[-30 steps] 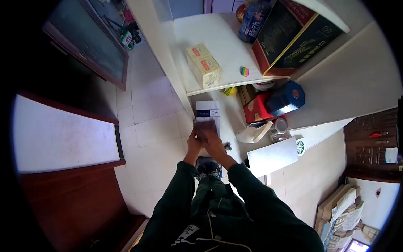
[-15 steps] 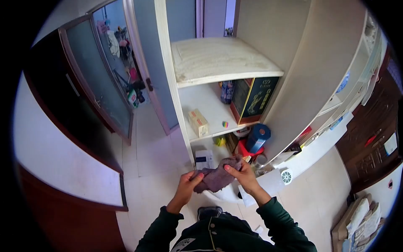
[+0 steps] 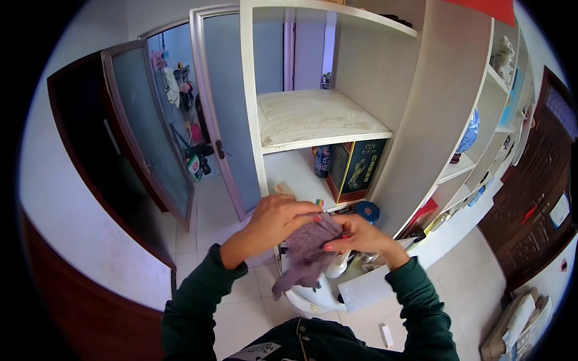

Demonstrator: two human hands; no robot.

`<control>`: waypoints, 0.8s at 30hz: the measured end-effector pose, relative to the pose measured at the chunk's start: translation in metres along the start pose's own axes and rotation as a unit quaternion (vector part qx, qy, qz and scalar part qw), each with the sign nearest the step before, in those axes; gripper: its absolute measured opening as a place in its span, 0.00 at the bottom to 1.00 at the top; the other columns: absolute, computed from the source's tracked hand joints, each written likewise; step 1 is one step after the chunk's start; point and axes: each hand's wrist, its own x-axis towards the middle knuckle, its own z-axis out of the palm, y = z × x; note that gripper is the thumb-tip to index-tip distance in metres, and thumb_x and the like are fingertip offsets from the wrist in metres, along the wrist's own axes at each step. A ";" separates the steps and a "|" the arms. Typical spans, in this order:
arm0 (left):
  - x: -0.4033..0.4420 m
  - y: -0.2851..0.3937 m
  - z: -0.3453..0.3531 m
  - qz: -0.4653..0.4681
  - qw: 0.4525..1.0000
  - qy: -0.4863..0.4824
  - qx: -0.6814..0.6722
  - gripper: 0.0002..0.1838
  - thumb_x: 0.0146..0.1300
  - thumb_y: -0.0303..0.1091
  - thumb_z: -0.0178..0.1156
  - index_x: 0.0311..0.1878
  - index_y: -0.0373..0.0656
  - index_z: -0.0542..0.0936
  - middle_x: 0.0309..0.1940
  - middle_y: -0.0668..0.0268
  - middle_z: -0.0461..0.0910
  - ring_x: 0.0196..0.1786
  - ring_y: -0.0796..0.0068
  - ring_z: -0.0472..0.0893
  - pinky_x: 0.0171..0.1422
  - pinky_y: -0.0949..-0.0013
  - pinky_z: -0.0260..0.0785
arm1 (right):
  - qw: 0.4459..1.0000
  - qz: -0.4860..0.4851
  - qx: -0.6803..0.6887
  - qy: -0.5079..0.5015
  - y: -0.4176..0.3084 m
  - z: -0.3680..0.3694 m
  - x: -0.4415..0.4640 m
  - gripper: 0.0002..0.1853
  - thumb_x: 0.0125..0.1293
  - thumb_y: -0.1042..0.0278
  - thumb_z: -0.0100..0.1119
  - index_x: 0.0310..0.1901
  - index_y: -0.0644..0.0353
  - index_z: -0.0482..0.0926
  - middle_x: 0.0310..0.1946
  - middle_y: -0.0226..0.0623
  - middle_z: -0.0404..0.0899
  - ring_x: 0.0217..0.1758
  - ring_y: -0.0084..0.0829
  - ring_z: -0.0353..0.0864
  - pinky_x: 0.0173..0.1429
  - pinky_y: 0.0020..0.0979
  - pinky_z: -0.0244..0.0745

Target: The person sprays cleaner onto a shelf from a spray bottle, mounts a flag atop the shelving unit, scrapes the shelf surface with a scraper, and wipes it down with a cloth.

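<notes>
A purple-brown cloth (image 3: 306,248) hangs between my two hands, in front of the lower part of a white shelf unit. My left hand (image 3: 274,219) pinches its upper edge from the left. On the other side, my right hand (image 3: 363,236) grips the cloth between thumb and fingers. The cloth is bunched at the top and its loose end droops down to the left. Just above my hands, the dusty-looking shelf board (image 3: 319,117) carries nothing on its visible surface.
A dark green and red box (image 3: 356,170) and a blue can (image 3: 323,161) stand on the shelf below. Near my right hand is a blue lidded tin (image 3: 367,212). A glass door (image 3: 141,120) stands open at the left, and a brown door (image 3: 536,186) is at the right.
My hands have risen with the cloth, which was stretched sideways between them and now hangs down. The view has tilted up, showing more of the upper shelves.
</notes>
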 end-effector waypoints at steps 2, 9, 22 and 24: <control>0.006 0.002 -0.009 -0.059 0.991 0.034 -0.112 0.10 0.57 0.32 0.59 0.40 0.37 0.79 0.28 0.56 0.79 0.29 0.74 0.77 0.35 0.72 0.69 | 1.000 0.007 -0.015 -0.016 -0.013 -0.022 -0.007 0.15 0.57 0.72 0.63 0.46 0.64 0.76 0.33 0.25 0.77 0.37 0.16 0.72 0.43 0.21 0.70; 0.044 -0.008 -0.069 -0.120 0.965 -0.017 -0.231 0.13 0.57 0.35 0.61 0.34 0.32 0.76 0.20 0.72 0.68 0.27 0.87 0.64 0.30 0.77 0.60 | 0.982 -0.006 -0.164 0.096 -0.089 -0.087 -0.031 0.11 0.58 0.67 0.63 0.41 0.62 0.79 0.30 0.23 0.76 0.35 0.15 0.70 0.40 0.20 0.68; 0.182 -0.053 -0.106 0.162 0.692 0.212 0.670 0.18 0.51 0.30 0.54 0.48 0.51 0.76 0.47 0.65 0.73 0.61 0.68 0.65 0.66 0.52 0.51 | 0.657 -0.110 -0.646 0.374 -0.103 -0.177 0.163 0.34 0.54 0.46 0.60 0.62 0.43 0.61 0.61 0.41 0.61 0.63 0.49 0.59 0.62 0.53 0.58; 0.169 -0.046 -0.111 0.163 0.722 0.207 0.640 0.20 0.51 0.30 0.54 0.50 0.52 0.75 0.49 0.65 0.72 0.63 0.68 0.63 0.67 0.51 0.48 | 0.803 -0.216 -0.512 0.216 -0.072 -0.168 0.184 0.31 0.58 0.41 0.52 0.61 0.44 0.64 0.61 0.43 0.62 0.65 0.52 0.57 0.64 0.56 0.53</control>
